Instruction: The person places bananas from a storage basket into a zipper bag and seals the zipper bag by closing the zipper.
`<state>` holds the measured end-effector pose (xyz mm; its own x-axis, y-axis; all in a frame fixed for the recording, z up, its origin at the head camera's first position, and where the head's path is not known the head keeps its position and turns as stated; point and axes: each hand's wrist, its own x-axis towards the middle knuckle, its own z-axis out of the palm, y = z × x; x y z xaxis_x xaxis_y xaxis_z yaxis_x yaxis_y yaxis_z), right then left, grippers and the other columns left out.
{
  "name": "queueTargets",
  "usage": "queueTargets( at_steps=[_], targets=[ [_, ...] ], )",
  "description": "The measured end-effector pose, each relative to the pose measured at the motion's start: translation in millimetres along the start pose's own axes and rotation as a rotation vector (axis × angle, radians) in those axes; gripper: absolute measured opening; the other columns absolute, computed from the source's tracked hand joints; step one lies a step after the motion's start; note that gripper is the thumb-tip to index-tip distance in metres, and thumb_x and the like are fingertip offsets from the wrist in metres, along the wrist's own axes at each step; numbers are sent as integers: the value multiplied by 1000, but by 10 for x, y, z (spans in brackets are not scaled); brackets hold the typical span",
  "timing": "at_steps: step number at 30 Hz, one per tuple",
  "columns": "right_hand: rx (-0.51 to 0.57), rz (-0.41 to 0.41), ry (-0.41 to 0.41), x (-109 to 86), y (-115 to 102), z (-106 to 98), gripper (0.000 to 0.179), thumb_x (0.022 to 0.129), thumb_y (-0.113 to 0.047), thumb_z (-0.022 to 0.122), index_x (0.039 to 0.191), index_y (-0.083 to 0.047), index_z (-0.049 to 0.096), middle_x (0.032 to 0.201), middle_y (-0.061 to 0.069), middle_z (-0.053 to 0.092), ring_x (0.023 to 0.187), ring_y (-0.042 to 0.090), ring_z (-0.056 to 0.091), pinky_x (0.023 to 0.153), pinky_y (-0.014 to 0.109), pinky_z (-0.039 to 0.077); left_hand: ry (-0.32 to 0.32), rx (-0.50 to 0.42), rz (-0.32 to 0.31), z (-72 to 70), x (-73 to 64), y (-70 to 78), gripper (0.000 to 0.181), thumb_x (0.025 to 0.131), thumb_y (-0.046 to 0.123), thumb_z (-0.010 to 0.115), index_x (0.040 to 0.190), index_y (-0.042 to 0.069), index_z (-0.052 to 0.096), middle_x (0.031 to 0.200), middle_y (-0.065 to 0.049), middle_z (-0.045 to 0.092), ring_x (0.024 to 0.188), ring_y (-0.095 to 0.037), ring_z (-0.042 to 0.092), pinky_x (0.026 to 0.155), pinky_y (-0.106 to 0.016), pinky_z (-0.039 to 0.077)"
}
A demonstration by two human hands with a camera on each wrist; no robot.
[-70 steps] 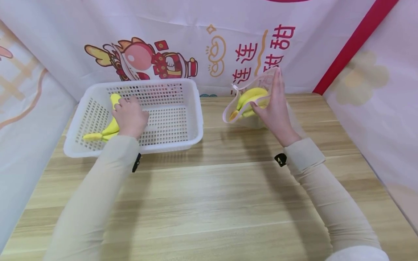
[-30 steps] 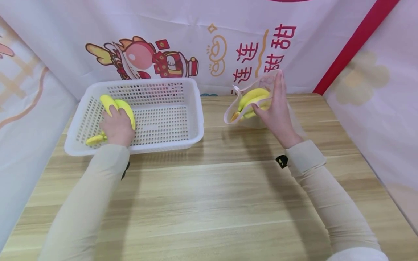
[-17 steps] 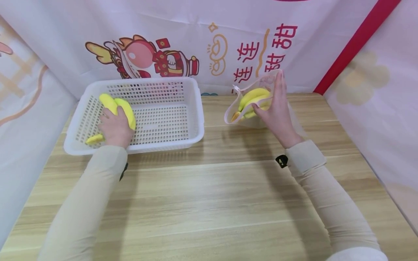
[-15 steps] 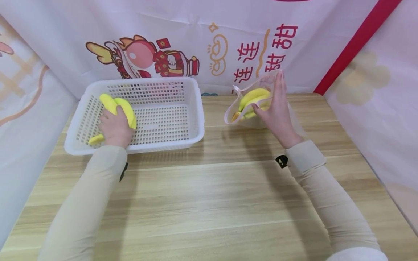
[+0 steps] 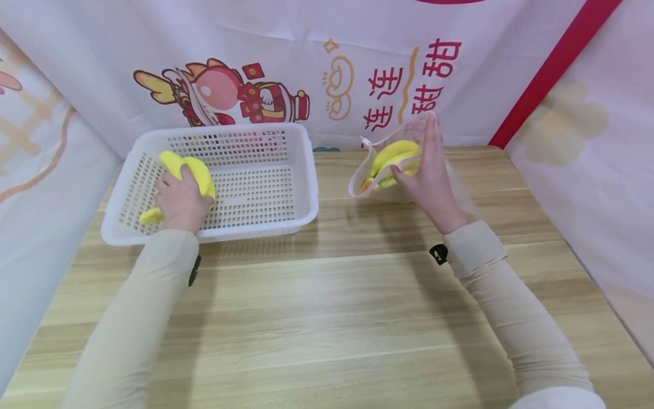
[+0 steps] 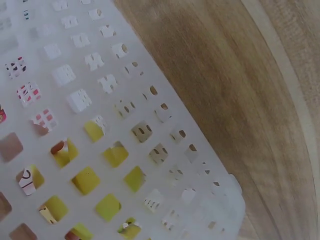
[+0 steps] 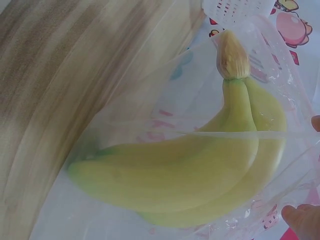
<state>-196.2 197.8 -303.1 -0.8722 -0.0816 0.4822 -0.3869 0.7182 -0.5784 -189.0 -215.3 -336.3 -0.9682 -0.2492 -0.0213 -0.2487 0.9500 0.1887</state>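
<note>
In the head view, my left hand [image 5: 181,199] reaches into a white perforated basket [image 5: 260,232] and grips a bunch of yellow bananas [image 5: 202,175], its stem showing left of the hand. Yellow also shows through the basket's holes in the left wrist view. To the right, a clear zip bag [image 5: 395,194] has its mouth spread wide and holds another banana bunch [image 5: 392,154]. My right hand [image 5: 434,184] props that mouth, thumb at the front rim, straight fingers along the far edge. In the right wrist view, the bagged bunch [image 7: 190,170] shows through the film, stem toward the opening.
Everything stands on a wood-grain table [image 5: 317,318]. A white printed cloth [image 5: 337,68] rises right behind the basket and bag, with more cloth at both sides. A gap of table separates the basket from the bag.
My left hand has shifted left onto the bananas, and their bunch has turned in the basket under its grip. In the last half second little moved; my right hand has stayed at the bag.
</note>
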Motion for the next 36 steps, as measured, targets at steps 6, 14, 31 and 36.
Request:
queueTargets(
  at_steps=[6, 14, 31, 36],
  targets=[
    [-5, -7, -1, -1, 13, 10, 106, 80, -5, 74, 154, -6, -2, 162, 12, -2, 151, 21, 0, 123, 32, 6, 5, -38, -27, -5, 0, 11, 82, 91, 26, 58, 147, -9, 9, 133, -44, 28, 123, -58, 32, 99, -67, 35],
    [-16, -5, -5, -15, 4, 2, 106, 80, -6, 74, 154, -7, -2, 162, 12, -2, 151, 22, 1, 123, 33, 7, 31, -81, -19, -24, 6, 86, 78, 93, 30, 52, 150, -3, 10, 140, -39, 27, 123, -53, 30, 104, -65, 32],
    [-23, 13, -23, -2, -26, 16, 104, 80, -6, 74, 153, -3, -1, 162, 14, -2, 151, 26, 2, 123, 36, 9, 200, -179, 67, -66, -9, 215, 76, 94, 37, 50, 153, 8, 13, 149, -30, 26, 125, -46, 31, 105, -57, 29],
    [-11, 12, -29, -12, -30, 28, 104, 80, -5, 73, 153, -2, -1, 162, 13, -3, 151, 25, 2, 123, 36, 8, 258, -212, 96, -87, -55, 299, 74, 95, 38, 50, 154, 10, 14, 150, -27, 28, 127, -43, 32, 104, -56, 31]
  ],
)
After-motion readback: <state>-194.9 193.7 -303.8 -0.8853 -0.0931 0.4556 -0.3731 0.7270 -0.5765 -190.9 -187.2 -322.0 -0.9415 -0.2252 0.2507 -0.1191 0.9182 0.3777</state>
